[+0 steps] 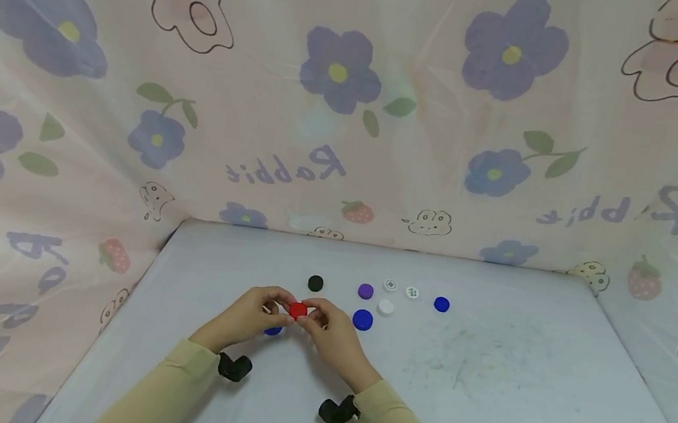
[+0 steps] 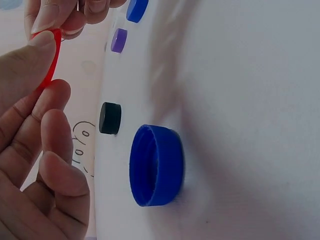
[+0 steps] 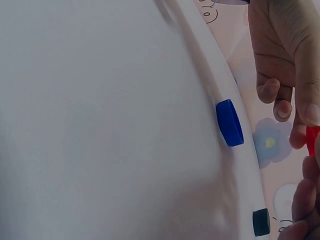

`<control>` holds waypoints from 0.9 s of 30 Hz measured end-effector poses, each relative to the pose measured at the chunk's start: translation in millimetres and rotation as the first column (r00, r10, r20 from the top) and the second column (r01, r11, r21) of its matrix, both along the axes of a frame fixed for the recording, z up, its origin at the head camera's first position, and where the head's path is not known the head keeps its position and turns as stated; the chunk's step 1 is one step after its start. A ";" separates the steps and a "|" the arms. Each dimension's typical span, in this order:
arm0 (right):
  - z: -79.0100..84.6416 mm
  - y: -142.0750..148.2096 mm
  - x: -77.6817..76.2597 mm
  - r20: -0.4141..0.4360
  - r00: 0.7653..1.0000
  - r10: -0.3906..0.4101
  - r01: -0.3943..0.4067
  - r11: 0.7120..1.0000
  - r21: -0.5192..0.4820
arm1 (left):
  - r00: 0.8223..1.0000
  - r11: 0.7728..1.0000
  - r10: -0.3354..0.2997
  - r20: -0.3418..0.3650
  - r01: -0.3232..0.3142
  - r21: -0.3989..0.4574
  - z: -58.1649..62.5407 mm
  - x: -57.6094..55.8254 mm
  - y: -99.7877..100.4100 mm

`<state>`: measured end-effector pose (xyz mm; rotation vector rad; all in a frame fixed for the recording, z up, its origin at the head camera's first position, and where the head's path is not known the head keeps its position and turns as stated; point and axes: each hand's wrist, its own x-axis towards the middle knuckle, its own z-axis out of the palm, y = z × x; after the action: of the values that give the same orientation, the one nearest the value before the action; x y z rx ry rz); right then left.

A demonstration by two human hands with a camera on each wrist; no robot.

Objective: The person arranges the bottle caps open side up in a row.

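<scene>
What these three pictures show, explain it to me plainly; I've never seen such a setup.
There is no machine here: a person works with the left hand and right hand, both bare. The wide picture comes from a camera worn on the head, looking forward and down; the other two are taken from the left and right wrists. Both hands together pinch a red cap. On the white surface lie three blue caps, a dark cap, a purple cap and three white discs.
</scene>
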<state>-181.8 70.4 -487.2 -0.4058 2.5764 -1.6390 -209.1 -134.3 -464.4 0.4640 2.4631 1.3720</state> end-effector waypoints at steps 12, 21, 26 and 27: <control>-2.0 0.7 -0.9 0.001 1.000 0.006 -0.006 1.000 0.010 | 1.000 1.000 -0.015 -0.016 0.015 -0.010 -3.1 -0.5 -0.2; -0.7 0.5 -2.5 -0.014 1.000 -0.014 0.014 1.000 0.023 | 1.000 0.999 0.009 -0.016 -0.010 -0.031 -5.4 -2.4 1.5; -0.6 -0.1 -3.1 -0.018 1.000 -0.014 0.014 1.000 0.014 | 1.000 0.999 0.017 -0.023 -0.018 -0.042 -4.9 -2.7 2.5; -1.4 0.0 -3.6 -0.019 1.000 -0.016 0.017 1.000 0.014 | 1.000 0.999 0.018 -0.025 -0.019 -0.043 -4.9 -2.8 2.8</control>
<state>-185.4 70.4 -488.6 -0.4024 2.6102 -1.6296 -211.9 -131.5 -469.3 0.4525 2.5177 1.3246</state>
